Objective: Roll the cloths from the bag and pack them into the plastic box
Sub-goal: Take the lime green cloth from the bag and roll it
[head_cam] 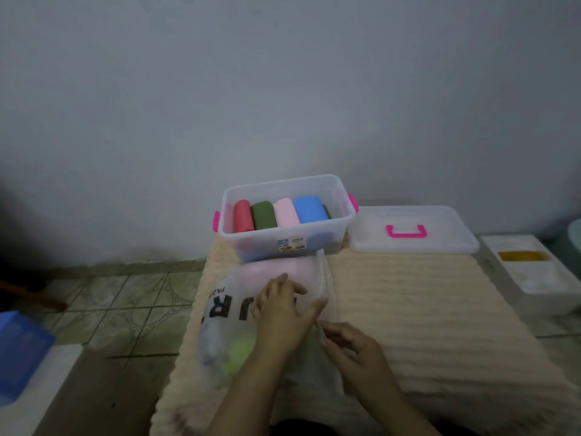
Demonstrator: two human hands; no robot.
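A translucent plastic bag with black letters lies on the beige ribbed mat. Pink cloth and yellow-green cloth show through it. My left hand rests flat on top of the bag, fingers spread. My right hand pinches the bag's right edge. Behind the bag stands the clear plastic box with pink latches. It holds rolled cloths side by side: red, green, pink and blue.
The box's clear lid with a pink handle lies to the right of the box. A white container sits at the far right. A blue object is at the left on the tiled floor. A grey wall rises behind.
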